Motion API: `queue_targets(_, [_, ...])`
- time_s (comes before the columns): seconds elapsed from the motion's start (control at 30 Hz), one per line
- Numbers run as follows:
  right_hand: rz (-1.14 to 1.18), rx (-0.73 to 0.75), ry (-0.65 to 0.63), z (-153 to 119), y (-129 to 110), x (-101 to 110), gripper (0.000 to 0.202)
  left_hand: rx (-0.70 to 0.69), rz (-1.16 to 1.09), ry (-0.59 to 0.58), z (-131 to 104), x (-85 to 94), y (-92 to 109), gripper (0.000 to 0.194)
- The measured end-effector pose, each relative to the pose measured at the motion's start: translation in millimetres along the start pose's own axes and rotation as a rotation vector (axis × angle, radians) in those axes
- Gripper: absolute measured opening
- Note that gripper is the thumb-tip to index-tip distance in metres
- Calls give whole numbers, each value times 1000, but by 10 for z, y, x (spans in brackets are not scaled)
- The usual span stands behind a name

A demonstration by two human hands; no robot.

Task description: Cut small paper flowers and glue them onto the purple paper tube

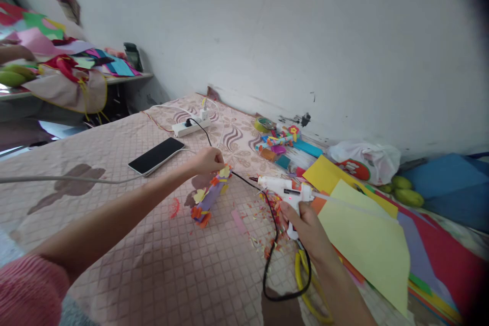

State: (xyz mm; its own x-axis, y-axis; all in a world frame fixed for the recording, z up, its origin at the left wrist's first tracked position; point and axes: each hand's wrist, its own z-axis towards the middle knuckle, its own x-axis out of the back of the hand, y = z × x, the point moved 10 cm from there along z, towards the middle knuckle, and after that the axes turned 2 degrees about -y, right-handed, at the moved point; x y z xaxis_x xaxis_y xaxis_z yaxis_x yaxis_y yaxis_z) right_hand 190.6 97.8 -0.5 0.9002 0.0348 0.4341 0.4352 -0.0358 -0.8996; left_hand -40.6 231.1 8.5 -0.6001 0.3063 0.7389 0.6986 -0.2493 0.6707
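Note:
My left hand is closed at the upper end of a purple paper craft trimmed with orange and pale yellow pieces. Whether its fingers grip the craft or its black cord cannot be made out. In my right hand is a white glue gun, its nozzle pointing left toward the craft and a clear glue stick out of its back. A small red light shows on the gun's side. The gun's black cord loops down below it. Small paper scraps lie between the craft and the gun.
A phone and a white power strip lie on the patterned tablecloth. Yellow-handled scissors are near my right wrist. Coloured sheets cover the right side. Tape and craft supplies sit by the wall. Another person's arm shows at left.

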Motion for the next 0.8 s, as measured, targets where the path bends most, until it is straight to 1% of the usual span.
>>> queue_targets(0.2, [27,0,-21,8,17,-20,45,15,-87,-5,21,-21,-88,11])
queue_targets(0.4, [59,-12,22,64,116,-9,43,4,-248,8,24,-27,-151,10])
queue_targets(0.5, [93,-17,21,93,160,-29,42,1,-281,17,22,-20,-170,10])
queue_targets(0.67, [25,3,67,145,93,-27,42,-30,-328,15,-1,-37,-135,10])
queue_targets(0.8, [-71,53,110,300,18,-70,38,-36,-394,11,-65,-45,-51,10])
